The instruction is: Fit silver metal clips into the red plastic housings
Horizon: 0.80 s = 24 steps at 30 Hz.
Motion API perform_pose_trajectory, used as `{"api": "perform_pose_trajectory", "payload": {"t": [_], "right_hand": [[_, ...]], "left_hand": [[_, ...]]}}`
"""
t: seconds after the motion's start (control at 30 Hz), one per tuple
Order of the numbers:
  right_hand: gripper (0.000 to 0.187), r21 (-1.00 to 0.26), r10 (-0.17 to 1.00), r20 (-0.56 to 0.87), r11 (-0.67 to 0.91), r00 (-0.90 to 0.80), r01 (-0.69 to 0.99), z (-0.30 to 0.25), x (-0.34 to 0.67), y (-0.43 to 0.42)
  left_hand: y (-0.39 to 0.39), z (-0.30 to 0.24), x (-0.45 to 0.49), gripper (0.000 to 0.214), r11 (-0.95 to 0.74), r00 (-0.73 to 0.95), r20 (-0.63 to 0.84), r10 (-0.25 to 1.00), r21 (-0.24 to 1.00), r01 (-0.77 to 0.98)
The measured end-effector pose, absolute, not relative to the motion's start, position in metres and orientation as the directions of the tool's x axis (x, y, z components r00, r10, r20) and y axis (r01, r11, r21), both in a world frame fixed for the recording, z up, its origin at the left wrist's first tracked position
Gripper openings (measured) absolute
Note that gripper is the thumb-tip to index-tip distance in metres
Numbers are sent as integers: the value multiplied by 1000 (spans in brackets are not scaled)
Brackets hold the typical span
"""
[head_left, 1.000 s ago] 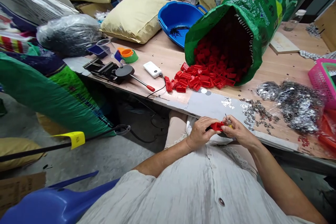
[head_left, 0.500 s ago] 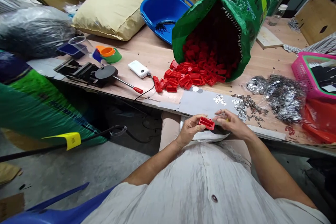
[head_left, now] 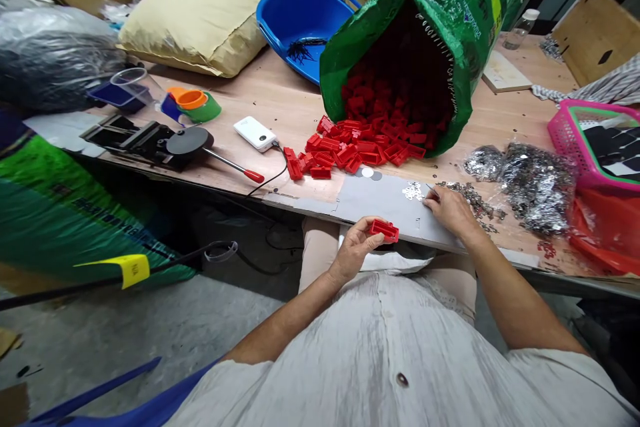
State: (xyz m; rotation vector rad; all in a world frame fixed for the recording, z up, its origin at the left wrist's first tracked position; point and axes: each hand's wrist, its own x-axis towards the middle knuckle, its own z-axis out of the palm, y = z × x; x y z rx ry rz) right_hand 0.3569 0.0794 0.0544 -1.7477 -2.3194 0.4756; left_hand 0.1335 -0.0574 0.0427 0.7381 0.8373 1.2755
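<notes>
My left hand (head_left: 356, 245) pinches a small red plastic housing (head_left: 385, 231) above my lap, just off the table's front edge. The housing is an oblong piece with its hollow side facing up. My right hand (head_left: 453, 212) is over the grey sheet (head_left: 373, 197), its fingers closed around a thin metal tool (head_left: 433, 192) that mostly hides in the grip. The tool's tip is beside a cluster of small silvery metal pieces (head_left: 413, 191). Darker small metal parts (head_left: 475, 197) lie just behind and right of that hand.
Red housings (head_left: 350, 147) spill from a green sack (head_left: 463, 33). Plastic bags of metal parts (head_left: 537, 180) and a pink basket (head_left: 567, 137) stand right. Left are a lever press (head_left: 187, 141), a white power bank (head_left: 256, 133) and a blue basin (head_left: 273, 30). A cable (head_left: 263, 187) crosses the table edge.
My right hand has moved away from the red housing, forward and right to the silvery pieces on the grey sheet. My left hand still holds the housing, now tilted a little differently.
</notes>
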Motion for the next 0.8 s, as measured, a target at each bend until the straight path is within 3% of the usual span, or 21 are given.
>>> {"api": "perform_pose_trajectory", "payload": {"t": [0.13, 0.23, 0.3, 0.43, 0.6, 0.7, 0.8], "right_hand": [[7, -577, 972, 23, 204, -234, 791, 60, 361, 74], [18, -833, 955, -5, 160, -296, 529, 68, 354, 59], [24, -927, 931, -53, 89, -362, 364, 73, 345, 44], [23, -962, 920, -71, 39, -386, 269, 81, 326, 15], [22, -962, 920, -89, 19, -380, 272, 79, 317, 0], [26, -971, 917, -104, -10, -385, 240, 79, 318, 0], [28, -978, 905, -111, -26, -411, 206, 80, 321, 0]], "left_hand": [[-54, 46, 134, 37, 76, 36, -68, 997, 906, -415], [-53, 49, 136, 41, -51, -40, 43, 998, 973, -226], [-53, 51, 138, 40, -136, -68, 131, 989, 988, -76], [-53, 56, 143, 36, -260, -99, 273, 957, 957, 128], [-53, 62, 146, 33, -355, -79, 383, 920, 904, 240], [-54, 63, 148, 36, -320, -87, 337, 938, 933, 166], [-56, 65, 149, 42, -191, -106, 188, 977, 981, -24]]}}
